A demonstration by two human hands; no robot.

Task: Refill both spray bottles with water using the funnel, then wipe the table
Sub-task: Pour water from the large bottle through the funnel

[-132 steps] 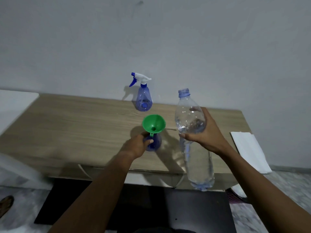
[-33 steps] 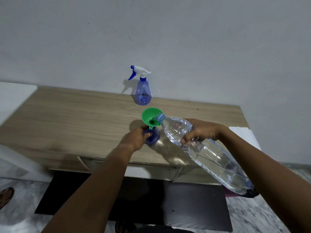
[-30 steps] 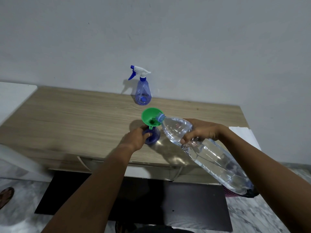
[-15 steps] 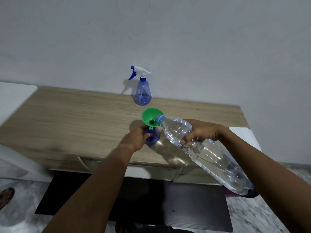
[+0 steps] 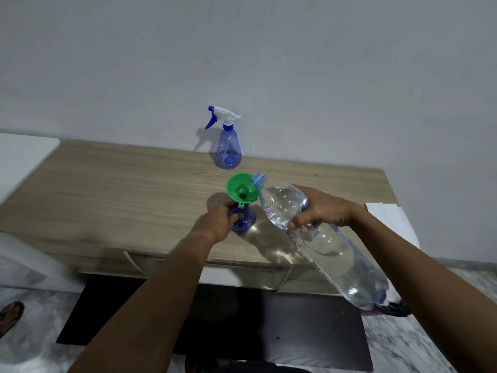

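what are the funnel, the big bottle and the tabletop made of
Funnel: opaque green plastic, smooth with a slight sheen. Big bottle: thin clear plastic, see-through, glinting, ribbed. Tabletop: pale wood grain, matte; probably laminate over board, though solid wood can't be ruled out.

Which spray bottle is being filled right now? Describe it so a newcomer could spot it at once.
Start at the wooden table against the grey wall. Near its front edge, the left hand grips a small blue bottle. Unlike the spray bottle at the wall, which wears its trigger head, this one has a green funnel in its neck, with the big water bottle tipped into it.
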